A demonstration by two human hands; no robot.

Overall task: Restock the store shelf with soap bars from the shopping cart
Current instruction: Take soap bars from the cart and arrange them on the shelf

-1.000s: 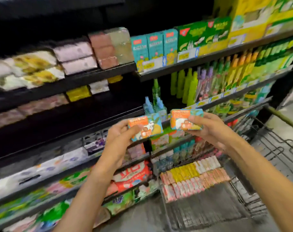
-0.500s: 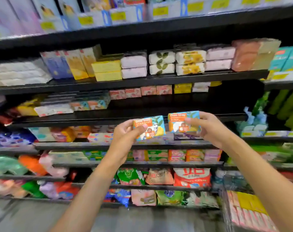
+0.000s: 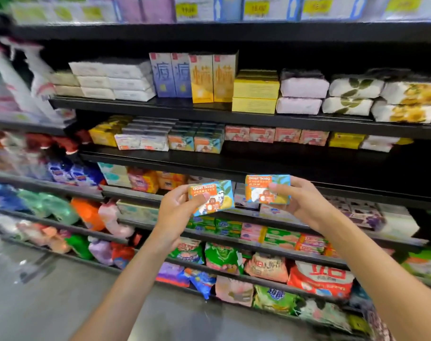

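Two orange-blue "Goat Soap" boxes, left box tilted, right box level, raised before shelf.

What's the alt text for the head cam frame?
A person's left hand and right hand each hold a Goat Soap box, left box and right box, raised before dark store shelves stocked with packaged soaps.

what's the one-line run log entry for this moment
left hand: holds soap box | right hand: holds second soap box | place: before shelf, unplaced
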